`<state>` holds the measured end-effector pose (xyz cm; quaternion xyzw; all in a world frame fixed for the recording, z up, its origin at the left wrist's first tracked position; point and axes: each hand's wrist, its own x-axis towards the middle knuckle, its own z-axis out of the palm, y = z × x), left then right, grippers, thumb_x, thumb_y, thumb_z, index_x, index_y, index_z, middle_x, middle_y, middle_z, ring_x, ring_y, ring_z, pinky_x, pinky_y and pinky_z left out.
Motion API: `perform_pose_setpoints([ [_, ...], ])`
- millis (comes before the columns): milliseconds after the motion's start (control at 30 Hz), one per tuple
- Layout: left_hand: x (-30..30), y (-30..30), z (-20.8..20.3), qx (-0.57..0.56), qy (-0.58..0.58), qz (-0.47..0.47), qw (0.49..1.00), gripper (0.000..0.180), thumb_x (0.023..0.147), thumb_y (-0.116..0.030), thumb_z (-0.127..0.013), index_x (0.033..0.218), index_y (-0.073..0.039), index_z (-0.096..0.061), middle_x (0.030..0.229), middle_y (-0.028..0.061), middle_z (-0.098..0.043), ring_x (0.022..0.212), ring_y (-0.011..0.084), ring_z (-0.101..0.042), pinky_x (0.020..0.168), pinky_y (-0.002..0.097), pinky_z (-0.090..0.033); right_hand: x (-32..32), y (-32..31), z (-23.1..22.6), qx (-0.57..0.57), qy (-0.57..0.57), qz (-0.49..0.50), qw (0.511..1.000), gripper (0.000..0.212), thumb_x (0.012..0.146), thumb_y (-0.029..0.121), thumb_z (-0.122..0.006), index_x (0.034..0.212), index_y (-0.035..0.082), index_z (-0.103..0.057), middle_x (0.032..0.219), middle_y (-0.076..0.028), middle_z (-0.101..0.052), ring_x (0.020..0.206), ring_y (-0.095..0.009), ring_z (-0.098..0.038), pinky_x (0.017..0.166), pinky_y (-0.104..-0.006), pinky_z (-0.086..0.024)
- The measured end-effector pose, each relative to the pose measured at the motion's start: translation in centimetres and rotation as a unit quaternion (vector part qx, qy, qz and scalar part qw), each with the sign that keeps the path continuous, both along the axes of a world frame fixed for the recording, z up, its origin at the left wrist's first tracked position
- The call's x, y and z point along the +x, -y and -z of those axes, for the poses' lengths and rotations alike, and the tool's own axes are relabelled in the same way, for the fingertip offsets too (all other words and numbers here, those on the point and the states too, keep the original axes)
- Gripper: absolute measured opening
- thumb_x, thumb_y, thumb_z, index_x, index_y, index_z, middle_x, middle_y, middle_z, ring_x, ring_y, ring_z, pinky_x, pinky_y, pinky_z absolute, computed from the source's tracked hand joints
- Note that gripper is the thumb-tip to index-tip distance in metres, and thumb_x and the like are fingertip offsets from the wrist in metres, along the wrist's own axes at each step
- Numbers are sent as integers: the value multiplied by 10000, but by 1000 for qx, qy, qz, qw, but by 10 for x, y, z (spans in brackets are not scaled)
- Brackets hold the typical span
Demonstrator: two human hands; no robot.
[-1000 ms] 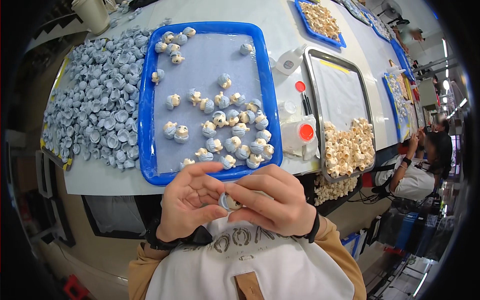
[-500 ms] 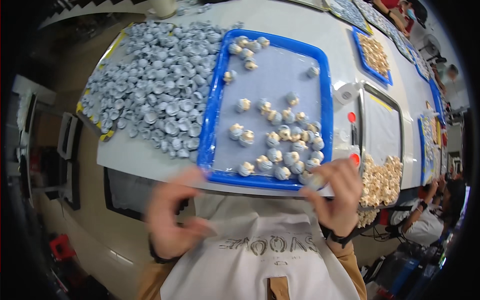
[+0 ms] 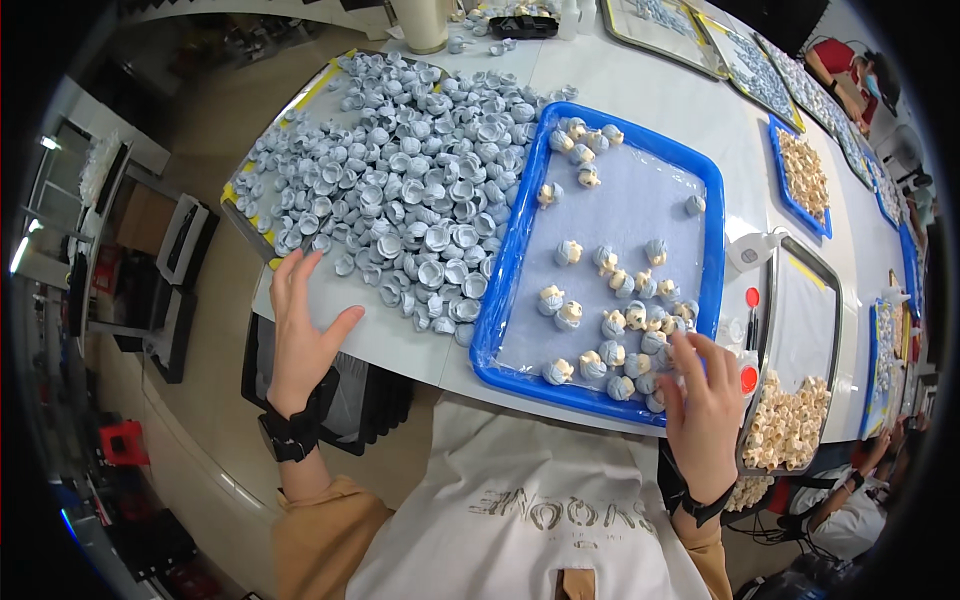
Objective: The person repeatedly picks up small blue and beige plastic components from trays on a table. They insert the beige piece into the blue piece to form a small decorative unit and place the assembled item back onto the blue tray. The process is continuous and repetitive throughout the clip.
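Observation:
My left hand (image 3: 305,345) is open, its fingers spread and thumb apart, with the fingertips at the near left edge of a heap of small grey-blue ribbed shells (image 3: 400,190). Over the near right corner of a blue tray (image 3: 500,300) is my right hand (image 3: 706,425), its fingers loosely bent and the thumb apart. I see nothing between them. Small balls of grey-blue shell and cream filling, such as one ball (image 3: 558,371), lie scattered in the tray, most of them crowded by my right fingers. Those fingers partly hide the balls beneath.
Right of the blue tray, a metal tray (image 3: 805,350) holds cream-coloured pieces (image 3: 790,425). A white bottle (image 3: 752,250) and a red lid (image 3: 749,379) sit between the trays. A cream container (image 3: 420,25) stands behind the heap. Another blue tray (image 3: 800,175) and co-workers are farther right.
My left hand has moved from the table's front edge up to the shell heap. The ball that was in my right fingers is no longer visible there; that hand is now at the tray corner.

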<state>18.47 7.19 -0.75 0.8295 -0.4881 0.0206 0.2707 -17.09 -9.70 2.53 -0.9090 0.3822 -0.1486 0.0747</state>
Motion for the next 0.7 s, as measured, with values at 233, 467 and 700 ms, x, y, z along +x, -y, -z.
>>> perform_pose_setpoints([
  [233,57,26,-19,21,-14,20,999,755,756,-186,-707,1390,-85,-310,1410,241,-265,1293,386,-298,1045,397,-276,1,-8,0,11,8,-36,999,471,733,68,-649,1185,8,-532,1190,-157,-510,1106,-330,-473,877,-416,-395],
  [467,-15,64,-33,113,50,157,980,717,789,-237,-665,1399,-116,-309,1444,238,-181,1325,400,-217,1070,448,-211,-14,-15,-11,67,139,-82,985,503,703,53,-676,1186,22,-543,1191,-172,-508,1087,-359,-482,884,-436,-408],
  [700,-24,88,-6,49,65,164,983,465,818,-224,-600,1212,-45,-430,1232,216,-337,1155,404,-342,988,462,-289,-25,-14,-7,70,170,-78,980,470,702,40,-684,1155,20,-563,1167,-180,-514,1048,-360,-505,860,-425,-428],
])
